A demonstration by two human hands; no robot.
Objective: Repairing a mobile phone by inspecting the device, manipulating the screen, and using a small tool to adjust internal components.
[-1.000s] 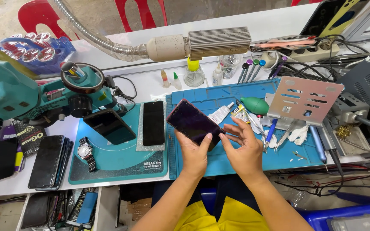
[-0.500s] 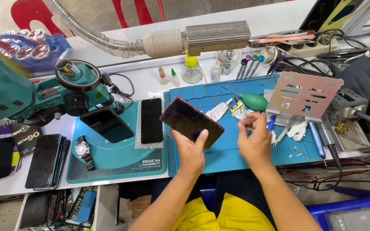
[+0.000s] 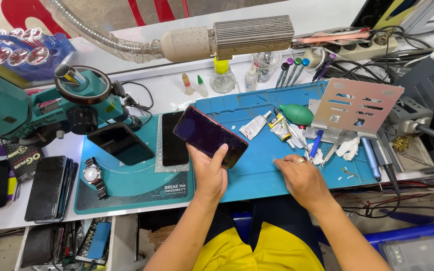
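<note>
My left hand (image 3: pixel 211 173) holds a dark smartphone (image 3: pixel 209 135) with a red edge, tilted, above the seam between the two blue work mats. Its thumb lies on the phone's lower right corner. My right hand (image 3: pixel 301 179) rests palm down on the right blue mat (image 3: pixel 257 165), fingers curled, with a ring on one finger; whether it holds anything small I cannot tell. A tube of adhesive (image 3: pixel 280 127) and tweezers lie just beyond the right hand.
Two more phones (image 3: pixel 119 143) lie on the left teal mat (image 3: pixel 136 188) beside a wristwatch (image 3: pixel 93 175). A teal microscope (image 3: pixel 36 108) stands left. A green blower (image 3: pixel 297 114), a perforated metal stand (image 3: pixel 355 105), screwdrivers and cables crowd the right. A fume hose (image 3: pixel 212 40) runs overhead.
My left hand has lifted the phone leftward and higher. My right hand has let go of the phone and dropped onto the blue mat.
</note>
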